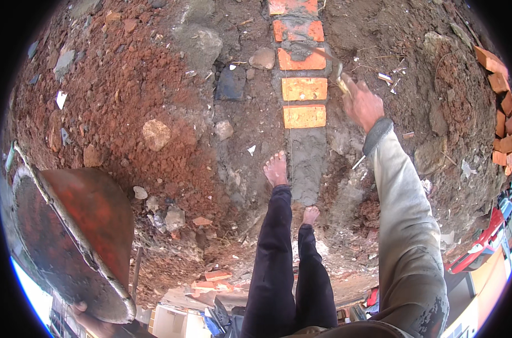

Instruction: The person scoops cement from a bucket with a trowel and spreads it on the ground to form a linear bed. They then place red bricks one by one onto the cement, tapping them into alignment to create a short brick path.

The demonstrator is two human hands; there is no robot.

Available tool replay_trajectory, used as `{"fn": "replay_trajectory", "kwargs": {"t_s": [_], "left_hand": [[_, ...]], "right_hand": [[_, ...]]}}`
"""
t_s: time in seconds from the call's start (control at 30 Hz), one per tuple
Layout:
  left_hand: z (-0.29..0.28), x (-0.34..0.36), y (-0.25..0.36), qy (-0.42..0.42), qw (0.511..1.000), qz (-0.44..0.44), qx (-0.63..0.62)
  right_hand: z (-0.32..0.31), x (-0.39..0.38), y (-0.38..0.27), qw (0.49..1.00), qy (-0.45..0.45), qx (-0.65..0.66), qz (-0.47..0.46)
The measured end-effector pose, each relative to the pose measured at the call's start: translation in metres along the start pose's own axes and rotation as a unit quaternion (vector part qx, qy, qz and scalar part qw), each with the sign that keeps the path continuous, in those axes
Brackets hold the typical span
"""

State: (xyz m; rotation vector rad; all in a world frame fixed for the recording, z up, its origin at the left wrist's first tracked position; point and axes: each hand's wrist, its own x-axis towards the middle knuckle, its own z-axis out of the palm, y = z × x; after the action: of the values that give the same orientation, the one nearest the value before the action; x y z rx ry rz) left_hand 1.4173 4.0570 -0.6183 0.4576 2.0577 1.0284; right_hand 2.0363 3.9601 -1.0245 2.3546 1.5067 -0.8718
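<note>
My right hand is closed round the handle of a trowel. The trowel's blade reaches left over the row of bricks, above an orange brick partly smeared with mortar. Two yellowish bricks lie nearer me in the same row. A strip of grey mortar runs from them toward my feet. At the lower left, my left hand grips a large, tilted metal pan with a mortar-crusted rim; some fingers are hidden. A thin string runs along the bricks' left side.
My bare feet stand beside and on the strip. Loose reddish soil with stones spreads to the left. A stack of orange bricks lies at the far right, with a red car below it. A dark block sits left of the row.
</note>
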Motion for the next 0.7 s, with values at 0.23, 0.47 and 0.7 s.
{"fn": "replay_trajectory", "kwargs": {"t_s": [0.23, 0.47, 0.7], "left_hand": [[0.013, -0.002, 0.001, -0.048, 0.999, -0.021, -0.013], [0.016, -0.001, 0.001, -0.021, 1.000, -0.008, -0.019], [0.019, -0.003, 0.002, -0.020, 1.000, -0.004, -0.016]], "right_hand": [[0.041, 0.019, 0.053, 0.999, -0.005, -0.035, -0.031], [0.057, 0.009, 0.044, 0.998, 0.046, 0.033, 0.014], [0.101, 0.017, 0.019, 0.987, 0.010, 0.121, 0.109]]}}
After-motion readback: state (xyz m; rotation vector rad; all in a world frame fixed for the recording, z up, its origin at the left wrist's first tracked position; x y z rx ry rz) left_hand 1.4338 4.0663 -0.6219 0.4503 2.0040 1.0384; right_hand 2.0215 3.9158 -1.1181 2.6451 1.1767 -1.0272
